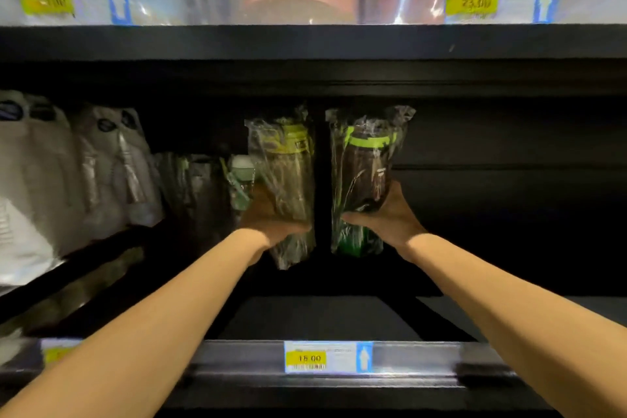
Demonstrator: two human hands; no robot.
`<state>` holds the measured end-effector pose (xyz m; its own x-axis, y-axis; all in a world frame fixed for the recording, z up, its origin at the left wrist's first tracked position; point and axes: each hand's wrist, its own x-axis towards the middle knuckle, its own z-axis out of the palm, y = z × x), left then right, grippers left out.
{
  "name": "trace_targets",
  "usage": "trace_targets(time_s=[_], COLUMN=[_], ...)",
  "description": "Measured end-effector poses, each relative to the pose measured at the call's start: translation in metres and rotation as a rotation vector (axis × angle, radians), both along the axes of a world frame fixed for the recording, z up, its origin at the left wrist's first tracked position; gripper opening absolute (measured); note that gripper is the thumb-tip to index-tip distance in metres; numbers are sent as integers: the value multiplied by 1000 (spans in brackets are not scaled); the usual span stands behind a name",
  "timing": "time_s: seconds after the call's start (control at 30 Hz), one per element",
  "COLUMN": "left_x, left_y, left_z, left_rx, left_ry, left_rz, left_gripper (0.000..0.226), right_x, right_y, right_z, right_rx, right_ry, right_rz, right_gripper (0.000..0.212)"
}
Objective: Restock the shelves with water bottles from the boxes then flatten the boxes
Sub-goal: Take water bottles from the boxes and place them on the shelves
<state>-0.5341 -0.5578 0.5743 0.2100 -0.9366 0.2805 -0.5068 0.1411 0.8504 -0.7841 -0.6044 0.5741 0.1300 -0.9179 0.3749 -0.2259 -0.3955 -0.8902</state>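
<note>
Nearest the camera, the price tag (327,357) marked 18.00 sits on the front rail of the dark shelf (441,366), and both bare forearms cross that rail, one on each side of the tag. Beyond the tag and slightly to its left, the left hand (271,217) grips the left bottle (281,166), a water bottle in a clear plastic wrap, by its lower half. The fingers are curled round the wrap, though the dim light blurs them together. Beyond the tag and slightly to its right, the right hand (386,217) holds the right bottle (366,170) the same way, thumb laid across the front and fingers curled round the far side. Both bottles are upright, near each other but apart. The low grip probably keeps them steady so they can be stood side by side behind the tag. Whether they already rest on the shelf floor cannot be told. Farther back and left of the tag stand a small green bottle (242,180) and some white wrapped bottles (40,180). High above the tag runs the upper shelf (305,41). No boxes are in view.
</note>
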Motion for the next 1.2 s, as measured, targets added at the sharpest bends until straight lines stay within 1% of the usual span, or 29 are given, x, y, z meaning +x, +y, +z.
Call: trace_targets(time_s=[0.1, 0.2, 0.27, 0.37, 0.5, 0.63, 0.73, 0.8, 0.9, 1.03, 1.1, 1.17, 1.2], left_x=[-3, -6, -5, -3, -2, -7, -10, -12, -12, -7, -4, -3, -4], left_y=[-30, -53, -65, -79, -90, -96, -95, -92, -84, -65, -51, -33, -22], left_z=[-5, -13, -15, -17, -21, -24, -27, -26, -21, -14, -11, -8, -6], left_rx=[28, 0, -8, 36, 82, 101, 131, 170, 201, 190, 172, 148, 147], left_ry=[7, 30, 32, -11, -100, -124, -156, -147, -126, -169, -241, -388, -471], left_rz=[7, 62, 90, 104, 125, 136, 172, 166, 126, 84, 53, 56, 73], left_gripper=[130, 126, 125, 125, 108, 112, 109, 115, 121, 121, 112, 101, 99], right_x=[6, 15, 19, 24, 29, 33, 33, 33, 32, 28, 26, 26, 27], right_y=[-30, -54, -66, -78, -89, -95, -95, -93, -83, -54, -32, -6, 9], right_z=[-2, -3, -6, -13, -20, -24, -26, -25, -21, -14, -9, -6, -4], right_rx=[-15, 15, 51, 124, 154, 140, 136, 154, 197, 181, 146, 89, 63], right_ry=[-10, -3, 14, 40, 40, 57, 81, 118, 204, 402, 528, 670, 746], right_rz=[-7, -27, -24, -12, -35, -66, -79, -91, -133, -210, -241, -287, -311], right_gripper=[94, 100, 104, 102, 103, 104, 106, 108, 113, 119, 111, 100, 97])
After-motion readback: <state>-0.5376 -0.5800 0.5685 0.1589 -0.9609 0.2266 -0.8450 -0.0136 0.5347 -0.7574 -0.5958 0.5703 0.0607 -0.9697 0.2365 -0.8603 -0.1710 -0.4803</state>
